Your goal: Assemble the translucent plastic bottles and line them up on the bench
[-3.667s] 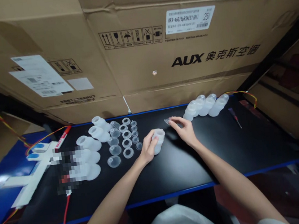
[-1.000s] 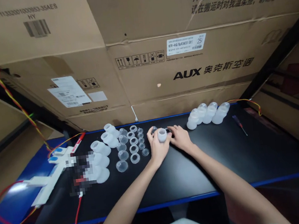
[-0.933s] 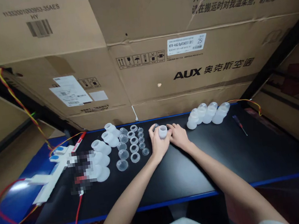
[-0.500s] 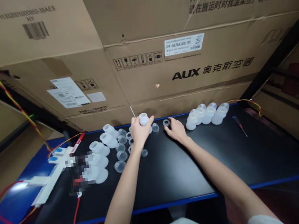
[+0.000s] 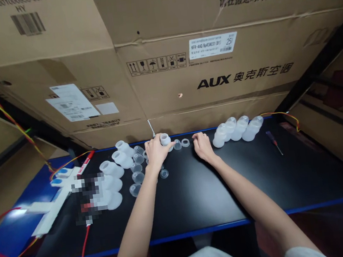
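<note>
My left hand (image 5: 156, 153) is closed around a squat frosted plastic bottle (image 5: 165, 138), its open neck pointing up, near the table's back edge. Just right of the bottle lie a clear domed cap (image 5: 177, 145) and a translucent ring (image 5: 185, 142). My right hand (image 5: 203, 146) rests beyond the ring, apart from it, with loosely bent fingers and nothing visible in them. Left of my left hand stand several open-necked frosted bottles (image 5: 122, 159) and a column of clear domed caps (image 5: 138, 177). A small clear round piece (image 5: 164, 174) lies beside my left forearm, which partly hides other rings.
Several frosted bottles with tops (image 5: 236, 131) stand in a row at the right. Farther right lies a screwdriver (image 5: 274, 143). A white power strip (image 5: 52, 205) with red cables sits at the left edge. A large cardboard box (image 5: 160, 88) walls off the back of the black table (image 5: 199, 200).
My right hand has let go of the ring and drawn back slightly right. The ring now lies closer to the domed cap. My left hand keeps hold of the bottle. The view shifted slightly.
</note>
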Motion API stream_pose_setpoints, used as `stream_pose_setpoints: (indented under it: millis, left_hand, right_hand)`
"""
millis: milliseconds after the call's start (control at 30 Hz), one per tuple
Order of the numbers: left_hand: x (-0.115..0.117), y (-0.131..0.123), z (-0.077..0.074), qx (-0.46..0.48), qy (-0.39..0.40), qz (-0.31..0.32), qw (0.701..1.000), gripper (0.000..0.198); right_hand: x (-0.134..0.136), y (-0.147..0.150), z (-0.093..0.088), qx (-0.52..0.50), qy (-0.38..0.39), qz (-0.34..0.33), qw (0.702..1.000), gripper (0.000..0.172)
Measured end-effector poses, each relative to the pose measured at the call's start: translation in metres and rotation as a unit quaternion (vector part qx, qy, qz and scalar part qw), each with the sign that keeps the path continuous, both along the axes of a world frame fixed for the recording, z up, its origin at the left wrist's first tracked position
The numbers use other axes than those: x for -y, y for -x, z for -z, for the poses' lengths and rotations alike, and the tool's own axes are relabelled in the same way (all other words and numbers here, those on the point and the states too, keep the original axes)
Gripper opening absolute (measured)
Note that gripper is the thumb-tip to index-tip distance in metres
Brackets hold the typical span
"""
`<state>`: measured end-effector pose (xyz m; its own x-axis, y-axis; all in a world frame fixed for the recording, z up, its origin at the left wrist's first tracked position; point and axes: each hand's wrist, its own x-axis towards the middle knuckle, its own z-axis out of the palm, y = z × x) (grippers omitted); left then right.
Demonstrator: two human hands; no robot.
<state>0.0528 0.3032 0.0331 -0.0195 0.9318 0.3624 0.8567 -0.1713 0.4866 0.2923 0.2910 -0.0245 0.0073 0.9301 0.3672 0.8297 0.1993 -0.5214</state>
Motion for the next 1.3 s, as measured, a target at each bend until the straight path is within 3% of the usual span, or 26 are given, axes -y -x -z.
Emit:
stream_pose_setpoints:
  millis: [133, 200, 300, 433, 500, 600, 667, 800, 1067, 1200, 1300]
  left_hand:
    - [0.003, -0.001, 0.008, 0.066, -0.058, 0.013, 0.996, 0.107]
    - [0.013, -0.006, 0.011, 0.081, -0.121, 0.022, 0.989, 0.110]
    - [0.040, -0.014, 0.019, 0.069, -0.189, 0.105, 0.974, 0.086]
    - [0.083, -0.025, 0.032, 0.008, -0.166, 0.308, 0.937, 0.054]
    - [0.097, -0.032, 0.038, -0.022, -0.148, 0.376, 0.915, 0.042]
    - [0.103, -0.043, 0.048, -0.021, -0.119, 0.424, 0.898, 0.034]
    - [0.100, -0.047, 0.053, -0.011, -0.088, 0.425, 0.901, 0.032]
    - [0.092, -0.044, 0.060, -0.001, -0.047, 0.359, 0.932, 0.027]
    - [0.083, -0.037, 0.060, 0.013, -0.018, 0.158, 0.987, 0.015]
    - [0.086, -0.037, 0.055, 0.080, -0.034, 0.220, 0.972, 0.044]
    - [0.093, -0.040, 0.051, 0.153, -0.030, 0.260, 0.953, 0.072]
  right_hand:
    - [-0.003, 0.000, 0.005, -0.012, -0.010, -0.007, 1.000, 0.031]
    - [-0.002, 0.001, 0.005, -0.014, -0.014, -0.012, 1.000, 0.033]
    - [0.004, 0.003, -0.003, -0.022, -0.041, -0.027, 0.999, 0.042]
    - [0.023, -0.003, -0.029, -0.012, -0.154, -0.023, 0.988, 0.039]
    - [0.033, -0.014, -0.043, 0.011, -0.225, 0.062, 0.972, 0.034]
    - [0.042, -0.039, -0.052, 0.017, -0.321, 0.195, 0.926, 0.036]
    - [0.044, -0.056, -0.049, 0.001, -0.341, 0.206, 0.917, 0.040]
    - [0.043, -0.072, -0.039, -0.048, -0.297, 0.139, 0.944, 0.038]
    - [0.055, -0.038, -0.043, -0.143, -0.234, 0.020, 0.961, 0.039]
    - [0.066, -0.019, -0.040, -0.276, -0.151, -0.049, 0.948, 0.043]
    - [0.076, -0.002, -0.040, -0.391, -0.049, -0.122, 0.911, 0.045]
